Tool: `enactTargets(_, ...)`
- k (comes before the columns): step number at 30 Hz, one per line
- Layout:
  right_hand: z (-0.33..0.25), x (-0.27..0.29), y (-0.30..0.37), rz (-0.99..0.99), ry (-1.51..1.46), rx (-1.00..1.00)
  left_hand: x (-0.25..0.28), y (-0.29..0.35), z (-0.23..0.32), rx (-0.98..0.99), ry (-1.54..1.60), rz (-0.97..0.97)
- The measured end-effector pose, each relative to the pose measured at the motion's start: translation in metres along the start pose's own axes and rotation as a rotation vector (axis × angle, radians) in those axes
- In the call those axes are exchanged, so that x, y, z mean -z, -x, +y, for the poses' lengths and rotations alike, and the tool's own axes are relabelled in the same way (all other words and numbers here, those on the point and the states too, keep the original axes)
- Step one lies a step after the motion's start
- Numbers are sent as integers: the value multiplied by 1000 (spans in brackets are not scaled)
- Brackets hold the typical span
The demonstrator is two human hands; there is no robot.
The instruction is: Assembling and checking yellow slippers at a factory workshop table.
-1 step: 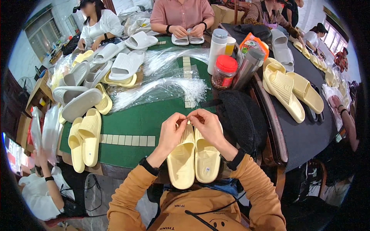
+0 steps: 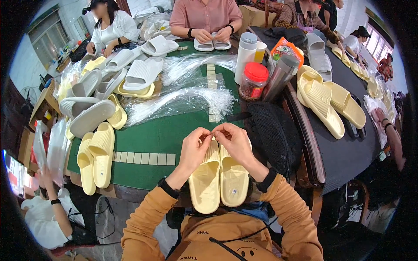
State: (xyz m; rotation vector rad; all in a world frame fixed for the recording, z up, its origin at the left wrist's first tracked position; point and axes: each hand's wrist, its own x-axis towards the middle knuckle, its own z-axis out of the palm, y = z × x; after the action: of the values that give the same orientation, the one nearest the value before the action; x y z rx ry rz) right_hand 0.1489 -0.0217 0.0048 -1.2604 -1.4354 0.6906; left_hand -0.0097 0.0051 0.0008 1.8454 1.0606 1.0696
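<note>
A pair of pale yellow slide slippers (image 2: 204,185) lies side by side at the table edge before me, heels toward my body. Over their toe ends my left hand (image 2: 196,145) and my right hand (image 2: 234,141) meet, thumbs and fingertips pinched together. Whatever sits between the fingertips is too small or hidden to make out. My wrists and hands cover part of the slipper straps. Beyond them, bundles of thin clear plastic strands (image 2: 187,102) lie on clear plastic on the green table mat (image 2: 143,174).
At left are another yellow pair (image 2: 102,158) and a heap of grey slippers (image 2: 93,117). Right of my hands lie a black mesh bag (image 2: 274,135), a red-lidded jar (image 2: 254,80) and flasks (image 2: 246,54). More yellow slippers (image 2: 320,104) rest on the dark right-hand table. Co-workers sit around.
</note>
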Motion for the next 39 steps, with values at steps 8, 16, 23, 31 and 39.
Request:
enactTargets(8,1,3,-2,-6,-137,-143,1,-1,0,-71,-121,10)
enactTargets(16,-2,3,-2,-17,-187,-147,2,0,2,-175,-171,65)
enactTargets(23,-5,1,3,-57,-93,-56,1,1,1,-133,-189,26)
enactTargets(31,-2,6,0,-43,-196,-159,1,0,-1,-113,-180,33)
enactTargets(39,0,4,-1,-42,-220,-161,2,-1,0,-170,-255,29)
